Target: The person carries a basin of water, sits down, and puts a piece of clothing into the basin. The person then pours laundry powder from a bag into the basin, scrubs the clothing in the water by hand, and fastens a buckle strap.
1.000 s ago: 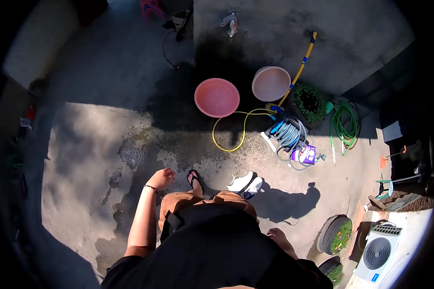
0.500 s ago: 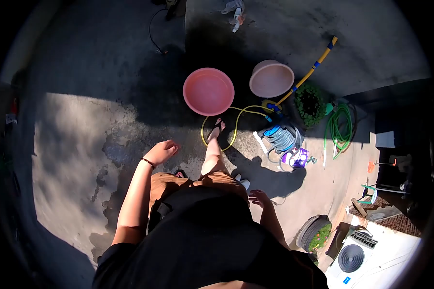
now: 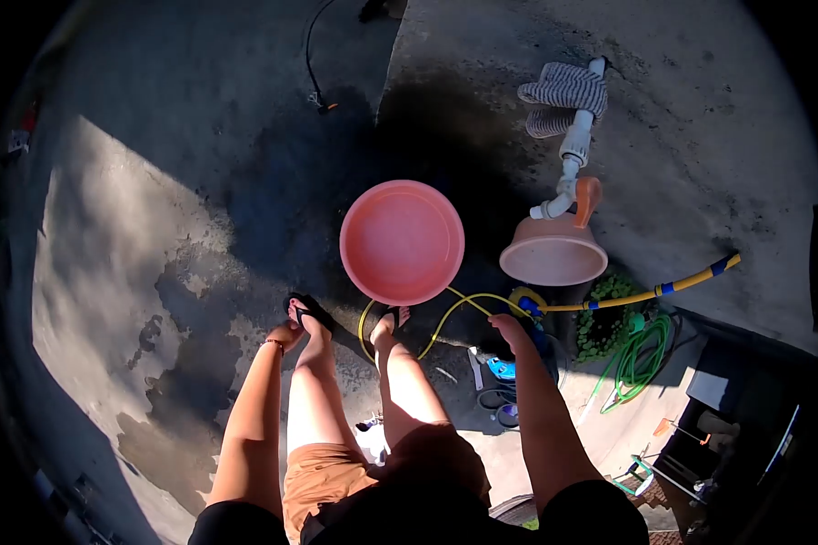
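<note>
A pink basin sits on the wet concrete in front of my feet. My left hand, with a dark bracelet at the wrist, hangs beside my left shin and sandal, its fingers loosely apart and nothing seen in them. Reaching forward, my right hand is over the yellow hose near the hose reel; its fingers point outward and appear to hold nothing. Whether it touches the hose I cannot tell. A paler basin stands tilted under a white pipe tap with an orange handle.
Striped gloves hang on the tap pipe. A thick yellow-and-blue pipe runs along the right, by a leafy plant and a coiled green hose. A blue hose reel is partly hidden by my right arm. A black cable lies far left.
My view has moved forward, showing more of the tap and gloves. My left foot has stepped up beside the basin. My right arm has swung forward from my hip; my left hand is lower.
</note>
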The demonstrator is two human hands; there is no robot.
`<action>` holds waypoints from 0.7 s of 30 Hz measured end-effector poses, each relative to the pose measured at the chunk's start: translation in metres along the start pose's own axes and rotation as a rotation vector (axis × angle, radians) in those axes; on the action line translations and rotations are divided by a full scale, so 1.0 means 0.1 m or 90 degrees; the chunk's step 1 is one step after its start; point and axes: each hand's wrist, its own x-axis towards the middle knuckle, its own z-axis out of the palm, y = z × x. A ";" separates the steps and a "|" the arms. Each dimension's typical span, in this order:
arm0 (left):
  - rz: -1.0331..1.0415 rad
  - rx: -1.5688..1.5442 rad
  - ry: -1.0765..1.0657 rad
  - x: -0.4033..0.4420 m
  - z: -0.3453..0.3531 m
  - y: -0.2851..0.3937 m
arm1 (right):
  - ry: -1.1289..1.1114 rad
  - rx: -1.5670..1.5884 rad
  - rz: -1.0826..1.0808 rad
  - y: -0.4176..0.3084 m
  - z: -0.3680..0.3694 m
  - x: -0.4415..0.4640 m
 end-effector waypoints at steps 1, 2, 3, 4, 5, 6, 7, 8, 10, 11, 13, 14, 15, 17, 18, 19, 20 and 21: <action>-0.032 -0.031 0.092 0.39 -0.04 0.10 | -0.010 -0.132 -0.030 0.10 0.06 0.54; -0.064 -0.063 0.169 0.73 0.05 0.28 | 0.040 -0.224 -0.076 0.15 0.15 1.01; -0.014 -0.123 0.158 1.02 0.09 0.40 | 0.086 -0.127 -0.092 0.05 0.31 1.19; 0.038 -0.181 0.138 1.33 0.11 0.57 | 0.138 -0.031 -0.096 0.04 0.43 1.36; 0.027 -0.120 0.171 1.61 0.11 0.79 | 0.112 0.054 -0.041 0.09 0.60 1.67; 0.013 -0.065 0.196 1.87 0.16 0.96 | 0.135 0.074 -0.019 0.14 0.75 1.93; 0.018 -0.084 0.203 2.21 0.22 0.97 | 0.156 0.089 -0.001 0.15 0.95 2.17; 0.024 -0.105 0.210 2.54 0.30 0.98 | 0.178 0.102 0.015 0.21 1.09 2.37; 0.006 -0.149 0.250 2.85 0.21 1.17 | 0.189 0.107 0.020 0.42 1.27 2.83; 0.051 -0.149 0.264 3.13 0.25 1.12 | 0.231 0.141 0.018 0.64 1.37 3.17; 0.107 -0.178 0.247 3.54 0.37 1.02 | 0.253 0.241 0.035 1.02 1.53 3.53; 0.118 -0.211 0.230 3.65 0.37 1.00 | 0.232 0.309 0.043 1.02 1.59 3.65; 0.103 -0.243 0.204 3.70 0.37 0.98 | 0.215 0.375 0.050 1.02 1.60 3.72; 0.079 -0.309 0.164 3.71 0.32 0.95 | 0.189 0.504 0.060 0.92 1.56 3.73; 0.062 -0.295 0.182 3.68 0.38 0.90 | 0.178 0.574 0.061 0.87 1.53 3.68; 0.045 -0.282 0.204 3.63 0.42 0.86 | 0.187 0.600 0.080 0.79 1.51 3.59; 0.032 -0.268 0.233 3.57 0.35 0.86 | 0.193 0.630 0.093 0.71 1.50 3.59; 0.014 -0.258 0.221 3.49 0.29 0.82 | 0.196 0.658 0.106 0.62 1.53 3.59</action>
